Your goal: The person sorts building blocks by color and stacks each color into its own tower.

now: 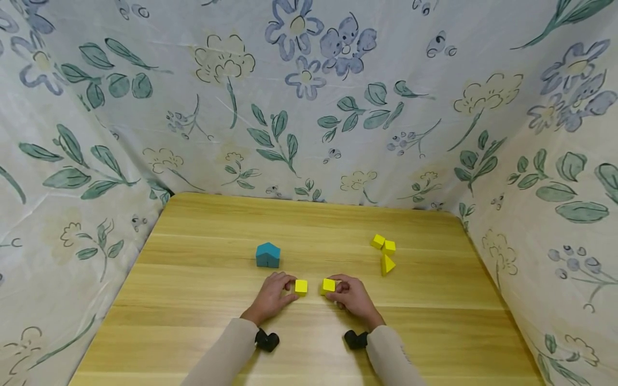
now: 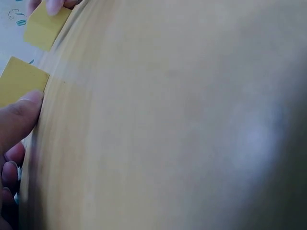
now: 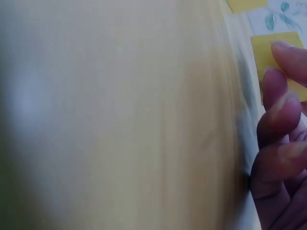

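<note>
Yellow, plain and flat-faced, the left cube (image 1: 301, 288) and the right cube (image 1: 329, 286) face each other across a narrow gap at the wooden table (image 1: 193, 321); whether either is slightly lifted cannot be told. Beyond them, to the left, stands a blue house-shaped form (image 1: 267, 255); to the right, a third cube (image 1: 378, 241), a fourth cube (image 1: 389, 247) and a yellow wedge (image 1: 387, 265) are grouped. Floral cloth (image 1: 410, 53) rises behind. The left hand (image 1: 272, 296) pinches the left cube from its left; the right hand (image 1: 355, 296) pinches the right cube from its right, thumb covering part of one face.
</note>
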`<state>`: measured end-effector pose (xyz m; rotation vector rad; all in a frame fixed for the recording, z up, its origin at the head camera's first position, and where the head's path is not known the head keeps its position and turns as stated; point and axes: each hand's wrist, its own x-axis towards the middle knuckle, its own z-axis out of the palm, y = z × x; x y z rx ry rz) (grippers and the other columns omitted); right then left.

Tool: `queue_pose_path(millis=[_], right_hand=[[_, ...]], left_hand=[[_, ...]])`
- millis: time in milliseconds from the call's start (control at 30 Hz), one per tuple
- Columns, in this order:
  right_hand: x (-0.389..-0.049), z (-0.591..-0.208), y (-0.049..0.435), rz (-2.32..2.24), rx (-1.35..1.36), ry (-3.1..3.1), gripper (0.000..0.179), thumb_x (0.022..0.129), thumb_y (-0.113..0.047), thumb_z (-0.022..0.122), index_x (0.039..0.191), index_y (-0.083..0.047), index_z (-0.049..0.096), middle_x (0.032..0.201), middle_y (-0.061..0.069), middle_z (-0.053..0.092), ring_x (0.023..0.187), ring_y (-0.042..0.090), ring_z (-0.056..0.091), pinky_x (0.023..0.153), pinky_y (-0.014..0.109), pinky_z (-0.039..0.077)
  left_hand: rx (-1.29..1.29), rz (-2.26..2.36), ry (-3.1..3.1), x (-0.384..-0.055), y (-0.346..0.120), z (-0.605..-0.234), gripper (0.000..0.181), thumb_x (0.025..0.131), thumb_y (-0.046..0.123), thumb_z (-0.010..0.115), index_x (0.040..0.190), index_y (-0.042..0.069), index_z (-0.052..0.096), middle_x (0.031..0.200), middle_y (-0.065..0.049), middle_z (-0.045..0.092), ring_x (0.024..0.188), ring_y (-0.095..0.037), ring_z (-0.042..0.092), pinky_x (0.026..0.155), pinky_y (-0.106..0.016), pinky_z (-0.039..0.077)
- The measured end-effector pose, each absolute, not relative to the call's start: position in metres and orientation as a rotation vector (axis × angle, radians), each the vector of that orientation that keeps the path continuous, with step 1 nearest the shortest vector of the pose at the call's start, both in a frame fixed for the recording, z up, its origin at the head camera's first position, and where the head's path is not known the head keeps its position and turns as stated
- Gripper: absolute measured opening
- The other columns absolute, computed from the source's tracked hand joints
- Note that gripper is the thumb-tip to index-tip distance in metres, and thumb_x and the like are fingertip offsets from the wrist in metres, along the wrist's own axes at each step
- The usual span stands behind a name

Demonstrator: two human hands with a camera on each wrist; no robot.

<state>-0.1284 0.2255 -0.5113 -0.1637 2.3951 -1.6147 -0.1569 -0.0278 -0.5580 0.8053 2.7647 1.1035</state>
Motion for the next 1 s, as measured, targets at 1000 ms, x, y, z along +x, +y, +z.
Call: queue_pose_path(millis=[1000], right_hand=[[-0.141,-0.542,0.195,-1.535,-0.305,2.478,0.033,0.080,-0.006,0.077,0.111,-0.003,0.068,0.073,0.001,0.059,0.056,0.007,0.050,0.052,0.021,0.044]], left_hand=[[0.812,1.096,2.782,-0.155,-0.027,-0.556,0.033,0.087,0.024,0.073,0.113,0.008,0.062,0.083,0.007,0.045,0.082,-0.012,0.040,0.078,-0.031,0.033]])
